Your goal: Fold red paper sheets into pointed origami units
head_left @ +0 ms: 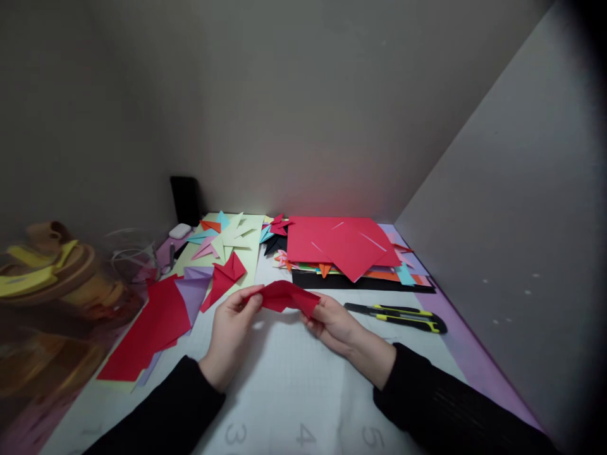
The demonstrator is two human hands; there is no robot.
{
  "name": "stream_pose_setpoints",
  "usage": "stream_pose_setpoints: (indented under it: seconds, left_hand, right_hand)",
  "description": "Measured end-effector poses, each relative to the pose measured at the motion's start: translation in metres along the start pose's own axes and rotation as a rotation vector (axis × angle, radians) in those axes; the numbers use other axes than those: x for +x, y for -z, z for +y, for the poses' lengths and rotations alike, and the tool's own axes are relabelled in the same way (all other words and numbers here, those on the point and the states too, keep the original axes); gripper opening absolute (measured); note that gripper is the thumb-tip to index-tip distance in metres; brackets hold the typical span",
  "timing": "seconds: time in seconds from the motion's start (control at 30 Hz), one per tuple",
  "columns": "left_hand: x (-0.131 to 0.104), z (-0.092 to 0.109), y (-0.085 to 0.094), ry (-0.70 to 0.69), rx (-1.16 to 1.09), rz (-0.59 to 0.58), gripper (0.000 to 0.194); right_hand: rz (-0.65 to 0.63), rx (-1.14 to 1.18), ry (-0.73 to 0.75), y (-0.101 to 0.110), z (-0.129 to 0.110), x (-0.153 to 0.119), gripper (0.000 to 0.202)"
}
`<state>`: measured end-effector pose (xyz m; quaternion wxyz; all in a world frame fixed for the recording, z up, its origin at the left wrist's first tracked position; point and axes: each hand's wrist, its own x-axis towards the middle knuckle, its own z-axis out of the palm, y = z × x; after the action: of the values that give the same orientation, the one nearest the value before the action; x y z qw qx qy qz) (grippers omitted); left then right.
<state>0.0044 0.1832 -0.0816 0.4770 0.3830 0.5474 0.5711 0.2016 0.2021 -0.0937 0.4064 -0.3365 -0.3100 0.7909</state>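
A folded piece of red paper (284, 296) is stretched between my two hands, just above the white sheet on the table. My left hand (232, 332) pinches its left end between thumb and fingers. At the other end, my right hand (334, 325) grips the paper, some of its fingers hidden underneath. Beyond my left hand lies a red folded origami piece (225, 278). To the right of my right hand rests a black and yellow utility knife (403, 316).
Red paper sheets (152, 332) and purple paper (193, 294) lie at left. Behind them are pale folded pieces (232, 237). A red paper stack (332, 240) sits at the back. A black phone (184, 199) leans on the wall; a brown-yellow container (80, 284) stands far left.
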Motion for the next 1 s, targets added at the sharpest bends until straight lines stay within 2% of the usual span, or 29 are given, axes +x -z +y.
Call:
stream_pose_setpoints:
  seconds: [0.17,0.33,0.43,0.57,0.7,0.8,0.9,1.0]
  left_hand:
    - [-0.001,0.003,0.001,-0.011,0.110,-0.023,0.031]
    - [-0.005,0.011,-0.002,-0.052,0.283,-0.123,0.028]
    - [-0.007,0.015,-0.005,-0.078,0.320,-0.206,0.027]
    - [-0.010,0.019,-0.004,-0.148,0.370,-0.196,0.024]
    - [-0.011,0.024,0.000,-0.208,0.425,-0.279,0.019]
    - [-0.010,0.027,0.002,-0.245,0.443,-0.370,0.026]
    - [-0.008,0.028,0.002,-0.239,0.443,-0.334,0.041]
    - [-0.004,0.026,0.003,-0.255,0.511,-0.315,0.030]
  right_hand:
    - [0.076,-0.225,0.056,-0.002,-0.002,-0.001,0.043]
    - [0.131,-0.385,0.073,-0.002,-0.002,-0.001,0.038]
    - [0.118,-0.470,0.040,-0.002,-0.002,-0.001,0.032]
    - [0.093,-0.570,0.020,-0.006,-0.004,-0.006,0.029]
    - [-0.014,-0.641,0.028,-0.009,-0.009,-0.010,0.023]
    - [-0.040,-0.716,0.119,-0.009,-0.012,-0.011,0.014]
    - [0.042,-0.783,0.229,-0.006,-0.014,-0.011,0.013]
    - [0.072,-0.870,0.299,-0.006,-0.014,-0.012,0.012]
